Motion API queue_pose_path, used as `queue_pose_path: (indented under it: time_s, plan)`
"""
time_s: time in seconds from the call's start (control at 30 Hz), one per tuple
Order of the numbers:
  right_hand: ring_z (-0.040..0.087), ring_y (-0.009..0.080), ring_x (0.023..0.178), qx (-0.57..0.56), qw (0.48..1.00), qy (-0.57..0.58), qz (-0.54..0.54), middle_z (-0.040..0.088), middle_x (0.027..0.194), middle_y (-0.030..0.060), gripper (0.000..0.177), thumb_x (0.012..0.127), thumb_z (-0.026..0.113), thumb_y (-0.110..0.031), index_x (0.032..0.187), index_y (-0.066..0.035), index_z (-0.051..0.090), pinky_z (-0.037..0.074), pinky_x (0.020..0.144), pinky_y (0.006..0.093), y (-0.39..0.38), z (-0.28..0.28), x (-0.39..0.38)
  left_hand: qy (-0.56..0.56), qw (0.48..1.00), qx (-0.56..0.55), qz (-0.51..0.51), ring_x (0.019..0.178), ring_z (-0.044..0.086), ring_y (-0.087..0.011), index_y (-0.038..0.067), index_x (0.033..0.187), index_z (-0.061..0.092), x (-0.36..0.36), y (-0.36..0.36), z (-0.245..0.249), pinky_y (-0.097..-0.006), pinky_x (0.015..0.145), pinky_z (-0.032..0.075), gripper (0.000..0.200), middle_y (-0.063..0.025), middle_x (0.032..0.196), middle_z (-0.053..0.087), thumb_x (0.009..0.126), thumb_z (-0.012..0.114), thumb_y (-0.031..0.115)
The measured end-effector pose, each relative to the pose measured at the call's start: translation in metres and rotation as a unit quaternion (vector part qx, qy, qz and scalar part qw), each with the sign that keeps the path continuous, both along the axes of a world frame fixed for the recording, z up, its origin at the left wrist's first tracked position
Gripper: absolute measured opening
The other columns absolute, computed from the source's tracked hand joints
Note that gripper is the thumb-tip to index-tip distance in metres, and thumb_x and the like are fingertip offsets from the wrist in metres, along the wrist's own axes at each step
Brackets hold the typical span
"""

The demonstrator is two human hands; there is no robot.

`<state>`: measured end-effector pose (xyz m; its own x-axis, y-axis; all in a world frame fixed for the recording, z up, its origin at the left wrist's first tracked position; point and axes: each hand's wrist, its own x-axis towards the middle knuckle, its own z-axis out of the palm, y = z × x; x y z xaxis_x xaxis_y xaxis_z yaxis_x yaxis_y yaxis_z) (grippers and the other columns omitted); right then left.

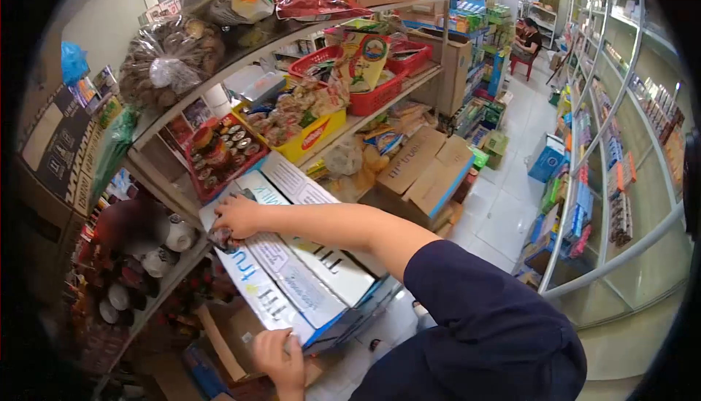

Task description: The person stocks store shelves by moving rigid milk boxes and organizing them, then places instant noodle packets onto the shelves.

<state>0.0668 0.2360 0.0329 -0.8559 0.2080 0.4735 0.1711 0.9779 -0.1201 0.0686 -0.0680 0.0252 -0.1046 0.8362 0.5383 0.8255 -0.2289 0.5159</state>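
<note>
My right hand [239, 218], at the end of a bare forearm with a dark sleeve, reaches across to the far end of a white and blue TH true MILK carton [292, 284]. Its fingers curl around a small dark, partly see-through object [223, 239] that I cannot make out. At the carton's near lower corner is my left hand [280, 357], its fingers curled and thumb close against them. Whether it holds something or only touches the corner is hidden. Lettering and printed panels cover the carton's top.
Behind the carton, a shelf bears a red basket of jars [219, 154], a yellow box of packets [310, 136] and a red basket [376, 98]. A brown carton [427, 171] stands beyond. Glass-fronted shelves [613, 138] line the right of a tiled aisle [504, 197]. A person [527, 40] sits far back.
</note>
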Motion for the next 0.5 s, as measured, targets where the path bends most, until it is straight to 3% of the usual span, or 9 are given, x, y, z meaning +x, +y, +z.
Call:
queue_pose_path:
  time_s: [0.07,0.13,0.27,0.33,0.37,0.47,0.5]
  plan:
    - [0.045,0.0319,0.101,-0.041,0.997,-0.027,-0.058,0.05,0.108,0.0112,0.047,0.062,0.061,-0.039,0.107,-0.027,0.059,0.036,0.083,0.0442,-0.002,-0.001,-0.004,0.04,0.999,-0.021,-0.007,0.095,0.043,-0.0311,0.004,0.089,0.059,-0.004,-0.009,-0.029,-0.0408,0.087,0.033,0.021,-0.0116,0.095,0.052,0.069,0.058,0.011]
    - [0.045,0.0315,0.099,-0.017,0.997,-0.026,-0.066,0.051,0.106,0.0107,0.051,0.06,0.059,-0.046,0.107,-0.024,0.059,0.037,0.08,0.0431,-0.021,-0.005,0.005,0.02,1.0,0.011,-0.007,0.094,0.044,-0.0304,0.004,0.082,0.059,0.003,-0.006,-0.029,-0.0442,0.088,0.031,0.013,-0.0109,0.094,0.052,0.071,0.058,0.011]
    - [0.049,0.0307,0.091,-0.015,0.997,-0.038,0.065,0.052,0.095,0.0085,0.045,0.059,0.064,-0.04,0.1,-0.021,0.058,0.04,0.071,0.042,-0.084,-0.001,0.046,-0.043,0.991,0.106,-0.073,0.09,0.043,-0.0283,0.005,0.084,0.054,-0.004,0.012,-0.069,-0.0448,0.088,0.03,0.008,-0.0097,0.091,0.051,0.077,0.052,0.009]
    - [0.051,0.0307,0.084,-0.042,0.992,-0.057,0.104,0.052,0.093,0.008,0.039,0.059,0.067,-0.033,0.095,-0.019,0.058,0.042,0.068,0.0413,-0.107,-0.003,0.059,-0.064,0.958,0.269,-0.071,0.087,0.043,-0.0267,0.006,0.088,0.049,-0.001,0.019,-0.078,-0.0482,0.09,0.03,0.012,-0.0088,0.087,0.049,0.077,0.048,0.004]
    - [0.053,0.0308,0.079,-0.026,0.99,-0.011,0.139,0.051,0.091,0.0081,0.036,0.059,0.068,-0.026,0.092,-0.019,0.057,0.043,0.067,0.0405,-0.112,-0.007,0.063,-0.029,0.964,0.259,-0.055,0.092,0.042,-0.0282,0.007,0.101,0.042,-0.004,0.016,-0.081,-0.051,0.094,0.028,0.028,-0.0096,0.093,0.046,0.074,0.047,0.002]
    - [0.052,0.0306,0.079,-0.039,0.989,0.014,0.145,0.051,0.089,0.0082,0.036,0.06,0.068,-0.025,0.093,-0.019,0.057,0.043,0.066,0.0404,-0.106,-0.013,0.055,-0.073,0.951,0.301,-0.02,0.098,0.04,-0.0303,0.008,0.108,0.036,0.0,0.02,-0.082,-0.0515,0.096,0.025,0.038,-0.0112,0.103,0.042,0.073,0.047,0.002]
    - [0.052,0.0305,0.078,-0.026,0.991,0.019,0.134,0.05,0.088,0.0085,0.036,0.061,0.068,-0.024,0.094,-0.019,0.057,0.043,0.066,0.0411,-0.094,-0.017,0.044,-0.054,0.961,0.271,-0.014,0.102,0.037,-0.032,0.008,0.113,0.03,-0.003,0.017,-0.086,-0.0522,0.096,0.025,0.045,-0.0124,0.107,0.039,0.071,0.048,0.003]
